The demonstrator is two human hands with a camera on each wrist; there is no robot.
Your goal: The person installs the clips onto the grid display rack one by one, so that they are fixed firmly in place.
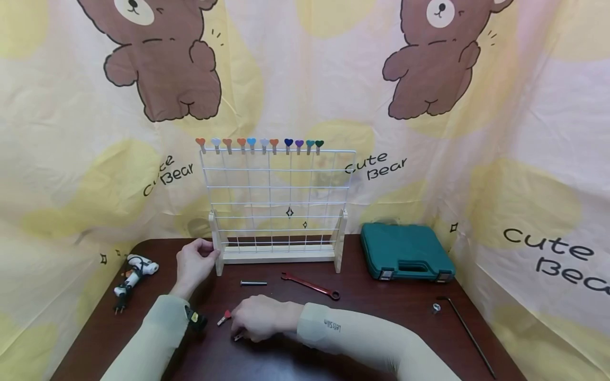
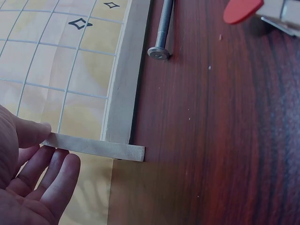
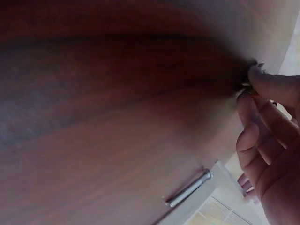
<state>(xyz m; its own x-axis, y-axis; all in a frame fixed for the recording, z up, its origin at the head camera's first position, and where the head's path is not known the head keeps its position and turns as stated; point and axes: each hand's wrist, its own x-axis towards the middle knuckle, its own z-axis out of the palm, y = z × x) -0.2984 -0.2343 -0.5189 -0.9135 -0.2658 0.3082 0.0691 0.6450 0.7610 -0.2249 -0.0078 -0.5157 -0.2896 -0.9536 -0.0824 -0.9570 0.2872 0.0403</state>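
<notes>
A white wire grid rack [image 1: 269, 203] stands upright on a wooden base [image 1: 281, 257], with several heart-topped clothespins [image 1: 251, 144] clipped along its top wire. My left hand [image 1: 194, 264] holds the left wooden leg [image 2: 93, 147] between thumb and fingers. Low over the table, my right hand [image 1: 259, 317] pinches a small clothespin [image 1: 238, 336]; its heart is mostly hidden by the fingers. In the right wrist view that spot between thumb and fingertip is dark. Just left of the right hand lies a red heart clothespin [image 1: 224, 317] on the table.
A bolt [image 1: 253, 283] and a red wrench [image 1: 311, 287] lie before the rack. At the right are a green case [image 1: 407, 251], a nut [image 1: 436, 308] and a thin dark rod [image 1: 471, 336]. A white glue gun [image 1: 135, 272] lies at the left.
</notes>
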